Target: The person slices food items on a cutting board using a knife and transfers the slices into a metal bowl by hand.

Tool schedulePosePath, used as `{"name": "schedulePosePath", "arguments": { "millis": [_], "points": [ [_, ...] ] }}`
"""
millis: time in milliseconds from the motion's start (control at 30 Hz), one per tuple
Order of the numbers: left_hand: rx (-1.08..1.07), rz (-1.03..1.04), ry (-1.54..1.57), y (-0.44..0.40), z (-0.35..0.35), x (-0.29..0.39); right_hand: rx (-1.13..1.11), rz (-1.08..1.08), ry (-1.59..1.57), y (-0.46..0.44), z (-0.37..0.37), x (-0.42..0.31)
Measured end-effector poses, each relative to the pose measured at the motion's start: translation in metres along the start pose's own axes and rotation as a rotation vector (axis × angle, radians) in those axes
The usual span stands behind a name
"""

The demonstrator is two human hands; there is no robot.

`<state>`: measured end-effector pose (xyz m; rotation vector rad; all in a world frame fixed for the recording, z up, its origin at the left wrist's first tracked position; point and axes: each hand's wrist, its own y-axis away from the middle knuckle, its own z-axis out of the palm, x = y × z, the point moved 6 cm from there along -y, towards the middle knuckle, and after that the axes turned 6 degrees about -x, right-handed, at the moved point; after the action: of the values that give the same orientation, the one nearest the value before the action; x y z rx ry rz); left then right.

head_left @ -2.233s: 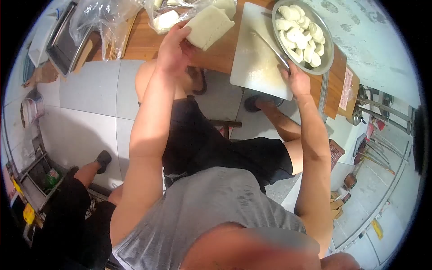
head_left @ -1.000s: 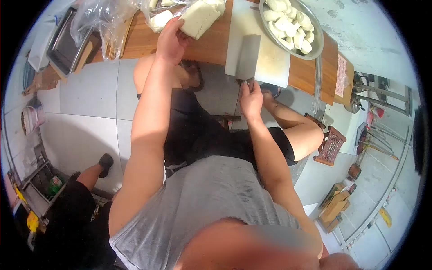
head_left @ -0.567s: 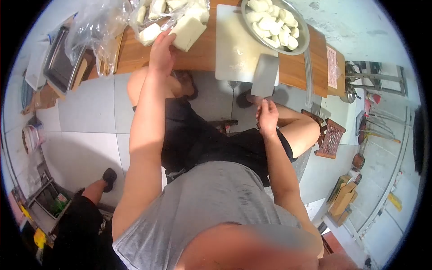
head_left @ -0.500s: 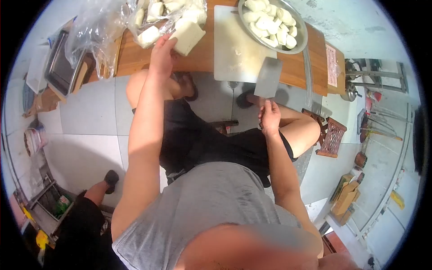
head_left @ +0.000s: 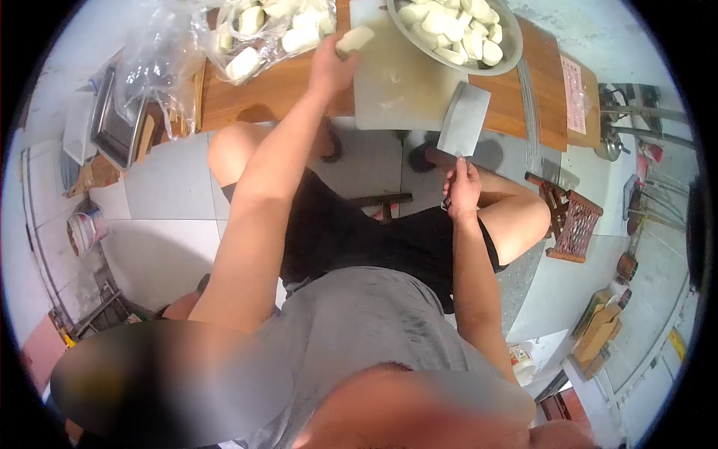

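My left hand (head_left: 333,71) is closed around a pale, off-white chunk of food (head_left: 355,42), its exact kind unclear. It is held over the left edge of a white cutting board (head_left: 389,97). A cleaver (head_left: 464,120) is in my right hand (head_left: 464,187), fingers wrapped round its handle, with the broad blade pointing forward by the board's right front corner. On the far right of the board, overlapping it, a metal bowl (head_left: 513,56) is full of cut pale pieces (head_left: 456,30). Left of my left hand, a clear plastic bag (head_left: 280,49) holds more whitish chunks (head_left: 243,64).
The wooden table (head_left: 239,97) runs across the front. A crumpled clear bag (head_left: 161,60) and a dark tray (head_left: 116,120) lie at its left. Thin rods (head_left: 531,112) lie near its right end. A folding stool (head_left: 576,224) stands by my right knee. Someone is close on my left, blurred.
My left hand has carried the pale chunk right, from beside the bag to the board's left edge. The cleaver has shifted slightly right in view. The person on the left has come closer.
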<state>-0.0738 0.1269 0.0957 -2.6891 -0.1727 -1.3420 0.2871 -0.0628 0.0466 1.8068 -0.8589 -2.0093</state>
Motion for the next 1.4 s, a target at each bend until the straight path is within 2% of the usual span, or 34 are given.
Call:
{"name": "schedulePosePath", "arguments": {
  "millis": [33,67,200,333,367,400,433,467,500,533,567,600,633,667,700,767,833,967,1200,1400],
  "points": [
    [0.035,0.113,-0.056,-0.004,0.008,0.004,0.008,-0.009,-0.013,0.001,-0.002,0.001],
    [-0.057,0.078,-0.04,-0.01,0.02,-0.003,0.011,-0.023,-0.026,0.0,-0.002,0.0],
    [0.029,0.513,-0.381,-0.006,0.048,-0.009,0.037,0.013,0.003,-0.006,-0.006,0.002],
    [-0.041,0.509,-0.384,0.004,0.053,-0.014,-0.005,0.062,0.01,-0.003,0.004,0.002],
    [-0.214,0.342,-0.371,-0.001,0.048,0.008,-0.051,0.092,0.058,-0.006,0.002,0.005],
    [-0.119,0.515,-0.765,0.003,0.062,0.001,-0.097,0.153,0.003,-0.005,-0.001,0.008],
    [-0.172,0.362,-0.826,0.004,0.074,-0.013,-0.039,0.176,0.041,-0.002,-0.001,0.007],
    [0.007,0.435,-0.688,0.011,0.057,0.0,-0.186,0.217,-0.02,-0.013,-0.009,0.018],
    [0.186,0.528,-0.54,0.021,0.041,0.014,-0.089,0.203,0.03,-0.017,-0.013,0.016],
    [0.351,0.63,-0.403,0.031,0.026,0.025,-0.141,0.161,0.113,-0.025,-0.017,0.016],
    [0.238,0.744,-0.421,0.036,0.013,0.037,-0.201,0.102,0.19,-0.034,-0.025,0.016],
    [0.206,0.718,-0.438,0.048,-0.003,0.038,-0.262,0.028,0.292,-0.048,-0.031,0.017],
    [0.276,0.705,-0.432,0.064,-0.036,0.049,-0.327,-0.052,0.384,-0.067,-0.037,0.021],
    [0.323,0.599,-0.41,0.08,-0.068,0.047,-0.211,-0.134,0.787,-0.028,-0.012,-0.024],
    [0.369,0.51,-0.373,0.099,-0.097,0.046,-0.187,-0.199,0.785,-0.053,-0.032,-0.017],
    [0.476,0.47,-0.489,0.139,-0.154,0.049,-0.181,-0.311,0.925,-0.075,-0.03,-0.02],
    [0.657,0.337,-0.364,0.162,-0.18,0.033,-0.224,-0.398,1.023,-0.088,-0.012,-0.026],
    [0.645,0.237,-0.347,0.196,-0.227,0.037,-0.299,-0.525,1.157,-0.109,0.019,-0.043],
    [0.533,0.074,-0.263,0.24,-0.238,0.032,-0.355,-0.662,1.268,-0.131,0.035,-0.073],
    [0.608,0.0,-0.145,0.274,-0.246,0.03,-0.393,-0.747,1.311,-0.15,0.027,-0.102]
  ]
}}
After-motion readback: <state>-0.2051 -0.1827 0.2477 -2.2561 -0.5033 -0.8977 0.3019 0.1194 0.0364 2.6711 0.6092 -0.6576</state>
